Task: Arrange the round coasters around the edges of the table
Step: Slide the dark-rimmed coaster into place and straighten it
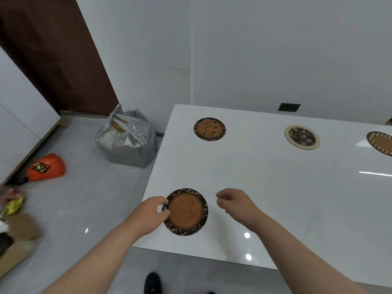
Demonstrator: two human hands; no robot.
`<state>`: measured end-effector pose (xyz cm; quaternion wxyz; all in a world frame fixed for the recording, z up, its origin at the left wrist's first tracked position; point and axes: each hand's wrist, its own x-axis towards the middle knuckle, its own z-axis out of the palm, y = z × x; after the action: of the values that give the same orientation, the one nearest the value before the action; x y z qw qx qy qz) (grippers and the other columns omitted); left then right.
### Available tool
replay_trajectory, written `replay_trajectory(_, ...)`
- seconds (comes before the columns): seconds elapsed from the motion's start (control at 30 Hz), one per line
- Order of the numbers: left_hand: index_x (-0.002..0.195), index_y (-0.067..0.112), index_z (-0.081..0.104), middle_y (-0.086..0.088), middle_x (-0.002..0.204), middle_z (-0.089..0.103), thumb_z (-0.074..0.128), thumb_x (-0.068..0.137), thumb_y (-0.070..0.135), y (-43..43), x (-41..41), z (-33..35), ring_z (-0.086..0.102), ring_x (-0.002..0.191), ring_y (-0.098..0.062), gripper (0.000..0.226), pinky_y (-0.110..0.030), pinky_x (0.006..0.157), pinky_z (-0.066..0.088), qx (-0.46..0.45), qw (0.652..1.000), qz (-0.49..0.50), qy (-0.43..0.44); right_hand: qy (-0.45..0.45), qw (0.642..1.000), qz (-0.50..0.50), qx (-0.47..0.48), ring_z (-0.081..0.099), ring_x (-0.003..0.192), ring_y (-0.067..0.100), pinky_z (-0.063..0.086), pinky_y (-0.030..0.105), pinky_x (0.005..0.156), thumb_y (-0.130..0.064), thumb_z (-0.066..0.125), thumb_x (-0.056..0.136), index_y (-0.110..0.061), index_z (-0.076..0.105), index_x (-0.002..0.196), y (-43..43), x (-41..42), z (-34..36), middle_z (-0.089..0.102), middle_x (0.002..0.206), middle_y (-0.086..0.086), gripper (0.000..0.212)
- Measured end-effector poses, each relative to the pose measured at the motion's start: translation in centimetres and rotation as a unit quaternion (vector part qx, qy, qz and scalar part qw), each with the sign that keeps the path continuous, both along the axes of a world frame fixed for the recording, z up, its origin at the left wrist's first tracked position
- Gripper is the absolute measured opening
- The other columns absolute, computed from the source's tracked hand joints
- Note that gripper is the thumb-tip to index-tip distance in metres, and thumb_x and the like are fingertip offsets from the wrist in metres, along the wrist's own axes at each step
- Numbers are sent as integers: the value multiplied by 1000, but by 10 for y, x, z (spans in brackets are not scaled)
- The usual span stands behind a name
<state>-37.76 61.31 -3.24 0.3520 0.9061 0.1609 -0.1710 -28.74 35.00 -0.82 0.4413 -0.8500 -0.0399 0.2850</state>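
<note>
Four round coasters lie on the glossy white tabletop (265, 187) ahead of you. Your left hand (151, 215) touches the left rim of the nearest one, a round cork coaster with a dark leaf-patterned border (185, 211), fingers curled at its edge; whether they pinch it or only rest against it is hard to tell. Your right hand (235, 203) hovers just right of that coaster, loosely curled and holding nothing. Well beyond your left hand sits a round orange-brown coaster with black markings (209, 129). Beyond your right hand lies a cream-rimmed dark floral coaster (302, 136), and further right a checker-bordered cork coaster (381, 143), cut by the frame edge.
</note>
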Motion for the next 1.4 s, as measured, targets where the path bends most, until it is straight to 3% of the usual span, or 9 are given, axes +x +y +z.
replay_trajectory(0.17,142,20,38,-6,144,44,59,91,28,5,10,-19,44,131,-19,56,-29,101,38,-71,995,68,23,16,1000,-7,-25,61,83,11,50,26,80,-18,60,88,-14,65,113,16,-3,-27,67,102,-2,26)
replay_trajectory(0.33,140,15,41,-7,139,48,59,90,27,10,25,-42,48,125,-20,55,-29,96,39,-81,989,97,71,14,993,21,-119,59,110,18,43,23,90,-22,59,89,-11,59,126,33,-2,-55,63,120,4,39)
replay_trajectory(0.43,97,18,60,3,94,60,57,86,18,9,31,-53,57,90,-15,11,-27,71,44,-73,991,89,62,4,986,7,-166,56,117,20,40,22,91,-25,58,88,-9,56,131,40,0,-70,62,126,5,46)
replay_trajectory(0.5,85,20,60,6,84,61,56,84,14,9,33,-58,58,80,-13,7,-23,61,41,-80,991,96,42,0,983,-12,-181,56,117,21,40,21,89,-25,58,88,-7,56,130,44,0,-77,63,125,6,46)
replay_trajectory(0.6,97,19,63,4,95,63,58,83,7,8,34,-60,59,90,-11,19,-16,63,40,-126,982,138,35,27,987,-42,-152,62,88,25,44,27,76,-18,60,85,0,67,103,50,0,-84,68,93,11,26)
replay_trajectory(0.67,92,21,60,7,89,59,59,84,1,6,31,-61,57,88,-12,22,-17,65,41,-161,968,187,32,72,987,-97,-103,49,63,23,39,31,62,-9,59,75,3,61,73,53,-1,-87,52,69,12,13)
replay_trajectory(0.8,110,12,62,0,100,62,63,82,-3,8,25,-69,59,97,-18,32,-25,82,43,-186,948,257,18,140,968,-208,-12,53,64,21,51,33,63,0,60,76,7,65,78,54,-1,-95,58,68,10,8)
replay_trajectory(0.93,88,15,68,-2,92,69,62,76,-10,4,25,-71,65,92,-18,28,-21,72,48,-210,942,261,0,123,969,-216,4,56,62,19,52,32,63,1,61,78,-7,66,74,54,0,-97,62,67,5,10)
replay_trajectory(1.4,90,15,64,-3,93,66,66,77,-10,-31,59,-61,62,87,-12,28,-15,69,45,-247,939,236,-30,105,967,-231,10,51,49,17,52,32,60,0,66,79,-5,67,65,8,21,-89,56,52,3,15)
